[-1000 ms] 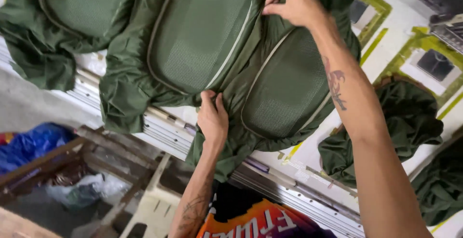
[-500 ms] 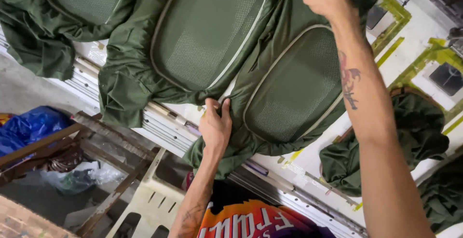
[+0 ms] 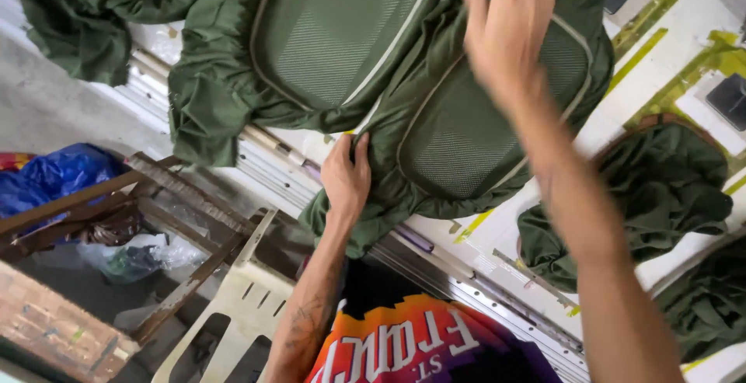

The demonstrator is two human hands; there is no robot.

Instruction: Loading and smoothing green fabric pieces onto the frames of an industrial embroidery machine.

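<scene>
My left hand [image 3: 346,177] pinches the lower edge of the green padded fabric piece [image 3: 435,95], fingers [image 3: 359,148] curled tight on a fold. My right hand [image 3: 509,29] lies flat on its mesh panel, fingers spread and released, gripping nothing. The fabric sprawls across the white counter [image 3: 684,64], under both hands.

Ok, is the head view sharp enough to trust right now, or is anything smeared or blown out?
Head view: the right hand is motion-blurred, fingers smeared; the left hand gripping the green mesh-panelled fabric is sharp, mesh weave readable. Lighting is soft and even, no hard shadows; the white table at upper right looks slightly overbright.
</scene>
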